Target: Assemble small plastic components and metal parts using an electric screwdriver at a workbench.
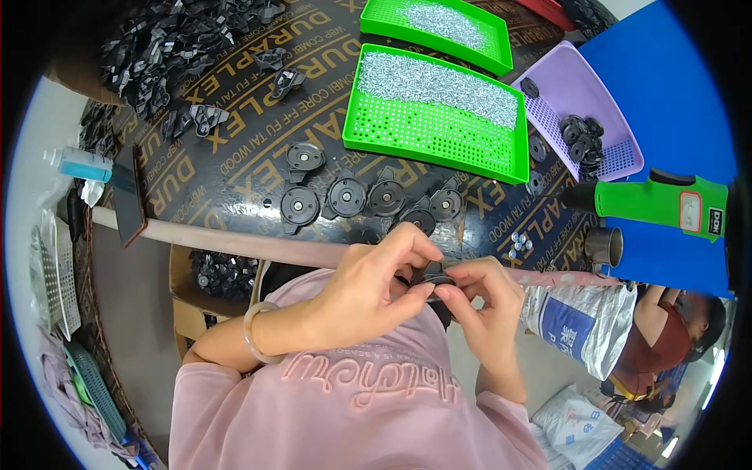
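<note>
Your pink shirt (337, 427), with raised lettering, lies closest. Far left, you have a bottle (82, 164) of blue liquid, then a heap of black plastic parts (188, 51) on the patterned table (243, 196); below the edge, a cardboard box (188, 294) holds more dark pieces. Six round black pieces (346, 196) lie on the table just beyond your hands. Your left hand (368, 278) pinches a small black part (437, 276) between thumb and fingers, just off the table's near edge; two green trays (423, 145) of small silvery pieces stand beyond it. Your right hand (489, 291) pinches the same part from its own side. Farther right come a few loose shiny bits (519, 244), a purple tray (583, 74) with round black pieces, a metal cup (605, 247) and a green-and-black tool (650, 202).
</note>
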Demonstrator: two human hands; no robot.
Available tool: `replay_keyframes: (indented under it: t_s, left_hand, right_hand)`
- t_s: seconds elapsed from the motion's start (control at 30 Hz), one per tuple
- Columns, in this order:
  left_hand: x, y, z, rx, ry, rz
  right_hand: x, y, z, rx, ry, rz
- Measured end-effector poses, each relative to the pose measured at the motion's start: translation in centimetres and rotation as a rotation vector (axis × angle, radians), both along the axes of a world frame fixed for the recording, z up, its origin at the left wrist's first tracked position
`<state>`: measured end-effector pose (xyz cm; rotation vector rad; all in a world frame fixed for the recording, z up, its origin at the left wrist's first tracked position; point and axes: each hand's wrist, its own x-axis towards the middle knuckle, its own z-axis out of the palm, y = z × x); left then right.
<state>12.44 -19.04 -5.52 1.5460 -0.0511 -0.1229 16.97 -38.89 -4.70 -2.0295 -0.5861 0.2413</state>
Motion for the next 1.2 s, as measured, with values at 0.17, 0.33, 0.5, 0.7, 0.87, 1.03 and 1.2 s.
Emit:
replay_keyframes:
  t_s: [0.17,0.33,0.5,0.7,0.87,1.03,1.2]
  left_hand:
    - [0.0,-0.4,-0.6,-0.017,-0.081,0.062]
    - [-0.1,-0.3,-0.9,0.029,-0.116,0.040]
    - [0.0,0.6,-0.3,0.026,-0.031,-0.027]
    - [1.0,5.6,2.2,0.116,0.159,0.217]
    - [3.0,17.6,0.4,1.329,-0.214,0.800]
    - [2.8,23.7,-1.2,1.593,-0.170,0.492]
    - [3.7,22.1,0.3,1.564,-0.212,0.490]
  right_hand:
    - [-0.3,0.2,-0.4,0.189,0.284,-0.098]
    - [-0.4,0.0,-0.8,0.244,0.372,-0.065]
    - [-0.1,0.1,-0.7,0.226,0.363,-0.072]
    - [2.1,-1.1,-1.7,0.175,0.206,-0.324]
    - [4.5,-3.1,-3.3,-0.119,-0.009,-0.387]
    - [4.8,-0.9,-2.9,-0.230,-0.233,-0.304]
    - [4.5,-0.1,-2.8,-0.330,-0.374,-0.271]
